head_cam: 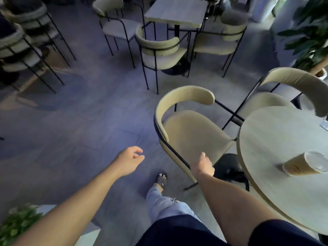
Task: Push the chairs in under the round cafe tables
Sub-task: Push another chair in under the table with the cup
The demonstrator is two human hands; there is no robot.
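A beige chair (193, 132) with a curved backrest and thin black legs stands left of the round cafe table (276, 135), its seat's right edge just reaching the table rim. My right hand (203, 166) rests on the near end of the chair's curved back, fingers curled over it. Empty and loosely curled, my left hand (130, 159) hangs over the floor, left of the chair. A second beige chair (291, 84) stands at the table's far side.
A cup of iced coffee (304, 164) stands on the round table. Behind are a square table (177, 11) with several beige chairs, and stacked chairs (23, 38) at the far left. Plants (312, 32) stand at right, another plant (16, 224) at bottom left. My foot (161, 179) is forward.
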